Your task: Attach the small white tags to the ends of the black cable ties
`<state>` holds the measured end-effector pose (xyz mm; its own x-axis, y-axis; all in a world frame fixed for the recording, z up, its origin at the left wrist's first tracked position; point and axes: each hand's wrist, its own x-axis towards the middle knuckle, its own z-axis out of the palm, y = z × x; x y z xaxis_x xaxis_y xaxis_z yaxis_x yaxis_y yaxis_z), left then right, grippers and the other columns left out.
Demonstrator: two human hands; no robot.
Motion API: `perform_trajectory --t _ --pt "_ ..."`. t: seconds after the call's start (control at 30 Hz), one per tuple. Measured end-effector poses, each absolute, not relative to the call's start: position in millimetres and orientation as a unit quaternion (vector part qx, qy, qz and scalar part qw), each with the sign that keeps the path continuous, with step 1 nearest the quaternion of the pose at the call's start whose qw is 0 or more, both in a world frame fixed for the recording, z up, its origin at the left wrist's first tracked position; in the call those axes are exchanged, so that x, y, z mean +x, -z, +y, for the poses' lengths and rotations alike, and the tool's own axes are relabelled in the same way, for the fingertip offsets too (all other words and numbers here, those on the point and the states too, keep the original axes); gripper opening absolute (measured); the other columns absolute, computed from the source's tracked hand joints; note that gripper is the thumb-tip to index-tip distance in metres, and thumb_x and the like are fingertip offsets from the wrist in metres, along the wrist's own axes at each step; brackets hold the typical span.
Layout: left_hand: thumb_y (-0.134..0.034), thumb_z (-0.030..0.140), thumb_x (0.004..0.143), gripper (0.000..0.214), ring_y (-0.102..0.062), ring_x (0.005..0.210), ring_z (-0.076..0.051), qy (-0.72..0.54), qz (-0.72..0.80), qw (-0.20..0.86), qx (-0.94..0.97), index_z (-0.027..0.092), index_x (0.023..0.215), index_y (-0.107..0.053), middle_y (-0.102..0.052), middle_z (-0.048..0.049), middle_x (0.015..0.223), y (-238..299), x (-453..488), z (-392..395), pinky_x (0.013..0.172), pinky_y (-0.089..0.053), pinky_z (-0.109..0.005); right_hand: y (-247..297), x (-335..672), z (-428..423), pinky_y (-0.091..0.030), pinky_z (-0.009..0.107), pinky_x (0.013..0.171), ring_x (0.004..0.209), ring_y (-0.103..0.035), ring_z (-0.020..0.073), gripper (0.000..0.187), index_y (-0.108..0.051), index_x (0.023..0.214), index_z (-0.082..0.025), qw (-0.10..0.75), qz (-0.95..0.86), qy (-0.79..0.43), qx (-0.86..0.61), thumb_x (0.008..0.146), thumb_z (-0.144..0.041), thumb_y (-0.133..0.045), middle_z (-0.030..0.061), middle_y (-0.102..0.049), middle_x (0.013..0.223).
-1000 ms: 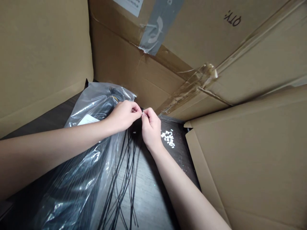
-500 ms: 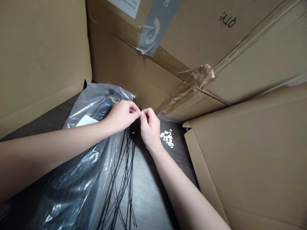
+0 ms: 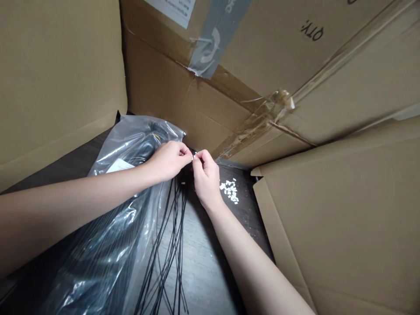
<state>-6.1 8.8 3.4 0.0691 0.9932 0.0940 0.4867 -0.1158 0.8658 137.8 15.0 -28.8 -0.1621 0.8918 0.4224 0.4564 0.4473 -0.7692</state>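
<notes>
My left hand (image 3: 169,161) and my right hand (image 3: 206,179) meet fingertip to fingertip above a dark table. My right fingers pinch a tiny white piece (image 3: 194,156), mostly hidden by them. My left fingers appear closed on the top of thin black wires (image 3: 175,245), which hang down loosely below my hands. Under my left forearm lies a clear plastic bag (image 3: 131,148) holding coiled black cable, with a white label (image 3: 120,166) inside. A scattered pile of small white pieces (image 3: 230,191) lies on the table to the right of my right hand.
Large cardboard flaps (image 3: 334,227) rise around the dark table (image 3: 243,218) on the left, back and right. Grey tape (image 3: 210,43) and torn clear packing tape (image 3: 256,124) cover the box seams.
The view has shifted slightly. My hands stay pinched together at about the same spot, and the wires, bag and white pile have not visibly moved.
</notes>
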Motion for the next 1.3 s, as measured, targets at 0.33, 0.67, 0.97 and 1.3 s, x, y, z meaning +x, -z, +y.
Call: perform_trajectory --t 0.33,0.67,0.97,1.3 --pt "-0.057 0.019 0.087 0.017 -0.062 0.072 -0.015 -0.362 0.575 0.334 0.653 0.014 0.082 -0.073 -0.073 -0.0026 0.08 -3.9 -6.6 9.5 0.068 -0.043 -0.026 30.1 137.8 16.3 -0.036 0.03 0.072 0.073 -0.048 0.0157 0.018 -0.044 0.075 -0.023 0.425 -0.736 -0.246 -0.466 0.093 -0.028 -0.042 -0.0021 -0.05 0.072" --pt "-0.054 0.015 0.086 0.017 -0.061 0.059 -0.014 -0.351 0.578 0.324 0.661 0.015 0.08 -0.07 -0.065 0.0012 0.061 -4.5 -6.7 6.2 0.062 -0.043 -0.024 29.7 137.5 17.1 -0.037 0.03 0.072 0.074 -0.048 0.0167 0.021 -0.044 0.073 -0.023 0.415 -0.747 -0.249 -0.455 0.094 -0.028 -0.042 -0.0011 -0.05 0.071" --pt "-0.055 0.017 0.088 0.016 -0.063 0.059 -0.015 -0.339 0.584 0.318 0.666 0.016 0.083 -0.07 -0.065 0.0012 0.059 -5.6 -7.1 4.7 0.064 -0.044 -0.026 30.0 139.2 16.6 -0.037 0.031 0.073 0.075 -0.049 0.0171 0.023 -0.044 0.073 -0.023 0.413 -0.762 -0.239 -0.437 0.095 -0.029 -0.042 -0.0003 -0.049 0.072" --pt "-0.057 0.021 0.087 0.016 -0.063 0.062 -0.014 -0.348 0.575 0.318 0.669 0.016 0.088 -0.072 -0.075 -0.0034 0.081 -3.1 -4.3 7.5 0.065 -0.046 -0.027 31.1 140.5 17.7 -0.038 0.031 0.071 0.071 -0.049 0.0157 0.02 -0.045 0.074 -0.023 0.431 -0.718 -0.282 -0.468 0.092 -0.032 -0.044 -0.0021 -0.052 0.071"
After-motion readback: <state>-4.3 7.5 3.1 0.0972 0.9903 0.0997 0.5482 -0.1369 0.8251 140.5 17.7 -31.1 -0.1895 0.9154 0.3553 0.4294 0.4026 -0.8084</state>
